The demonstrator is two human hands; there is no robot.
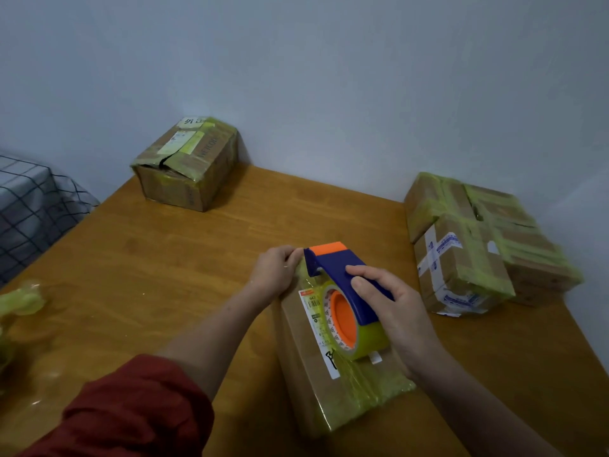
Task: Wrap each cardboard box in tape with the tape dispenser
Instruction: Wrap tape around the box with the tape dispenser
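Note:
A flat cardboard box (313, 374) with a white label lies on the wooden table (184, 258) in front of me, with yellowish clear tape across its near end. On top of it sits a blue and orange tape dispenser (342, 291) carrying a roll of yellowish tape. My right hand (392, 311) grips the dispenser's blue handle from the right. At the box's far end, just left of the dispenser's orange head, my left hand (276, 268) pinches the tape against the box edge.
A taped box (188, 163) stands at the table's back left by the wall. Several taped boxes (478, 242) are stacked at the right. Crumpled tape scraps (19, 301) lie at the left edge. A checked bed cover (29, 206) is left of the table.

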